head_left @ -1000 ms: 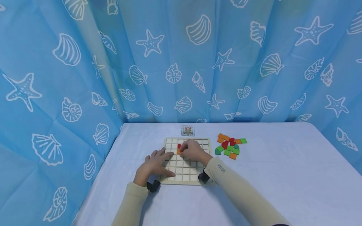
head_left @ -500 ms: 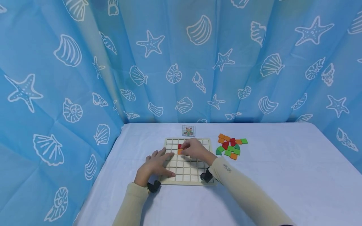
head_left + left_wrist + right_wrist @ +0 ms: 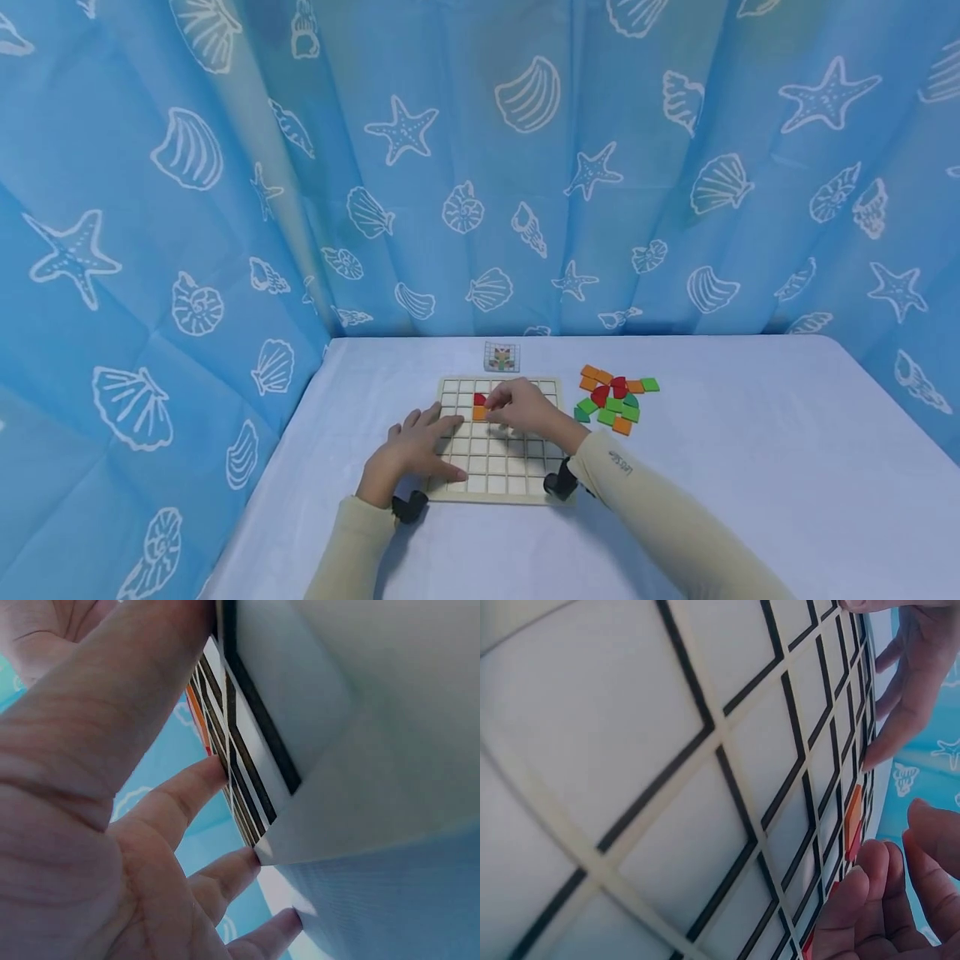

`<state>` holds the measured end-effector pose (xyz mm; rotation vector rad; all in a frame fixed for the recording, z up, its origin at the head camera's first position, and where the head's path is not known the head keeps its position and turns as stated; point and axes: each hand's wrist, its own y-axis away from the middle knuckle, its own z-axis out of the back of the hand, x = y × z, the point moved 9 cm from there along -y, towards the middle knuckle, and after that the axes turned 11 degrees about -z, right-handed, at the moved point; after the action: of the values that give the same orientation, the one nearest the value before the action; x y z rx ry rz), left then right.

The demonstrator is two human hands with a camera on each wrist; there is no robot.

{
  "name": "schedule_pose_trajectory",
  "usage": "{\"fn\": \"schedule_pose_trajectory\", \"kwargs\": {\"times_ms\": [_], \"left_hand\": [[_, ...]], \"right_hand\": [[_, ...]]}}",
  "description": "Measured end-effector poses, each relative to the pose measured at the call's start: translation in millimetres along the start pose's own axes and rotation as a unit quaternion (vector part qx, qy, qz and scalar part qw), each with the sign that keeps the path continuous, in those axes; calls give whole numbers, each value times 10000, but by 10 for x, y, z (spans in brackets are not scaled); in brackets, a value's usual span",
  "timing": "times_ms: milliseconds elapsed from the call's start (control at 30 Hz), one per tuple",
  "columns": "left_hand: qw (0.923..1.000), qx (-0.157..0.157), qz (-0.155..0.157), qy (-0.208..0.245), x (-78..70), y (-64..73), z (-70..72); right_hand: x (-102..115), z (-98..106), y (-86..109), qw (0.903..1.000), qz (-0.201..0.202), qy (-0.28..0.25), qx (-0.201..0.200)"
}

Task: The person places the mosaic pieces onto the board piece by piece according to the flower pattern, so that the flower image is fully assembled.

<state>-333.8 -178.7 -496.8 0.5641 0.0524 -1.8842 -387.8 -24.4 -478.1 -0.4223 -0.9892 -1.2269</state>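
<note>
A pale grid board [image 3: 495,498] lies on the table with a red tile [image 3: 479,399] and an orange tile [image 3: 479,413] in neighbouring cells. My left hand [image 3: 408,450] spreads over the board's left side, its fingertips touching the edge in the left wrist view. Just right of the orange tile, my right hand [image 3: 525,410] hovers with thumb and forefinger apart and no tile visible between them. In the right wrist view, red bits [image 3: 808,946] show beside the loosely bent fingers [image 3: 847,904]. The right hand hides part of the board's upper cells.
To the right of the board lies a loose pile of orange, red and green tiles [image 3: 613,406]. A small card [image 3: 502,357] with a coloured gridded picture stands behind the board. Blue shell-print curtain [image 3: 465,208] borders the white table [image 3: 712,458].
My right hand has drawn slightly right from the orange tile, and its thumb and forefinger have parted. The left hand stays on the board. The head view has tilted up a little.
</note>
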Motion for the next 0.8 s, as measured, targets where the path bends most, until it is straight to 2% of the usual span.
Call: {"fn": "schedule_pose_trajectory", "kwargs": {"times_ms": [267,467,633,800], "left_hand": [[10000,53,24,35,7,-45,-23],[10000,39,39,46,1,-81,-25],[9999,94,132,49,9,-51,-21],[10000,43,74,46,-3,-31,5]], "right_hand": [[-37,156,58,9996,-74,244,-121],[-94,288,65,9994,-210,217,-193],[-133,331,74,9997,-180,128,-104],[-190,431,88,9995,-210,166,-194]]}}
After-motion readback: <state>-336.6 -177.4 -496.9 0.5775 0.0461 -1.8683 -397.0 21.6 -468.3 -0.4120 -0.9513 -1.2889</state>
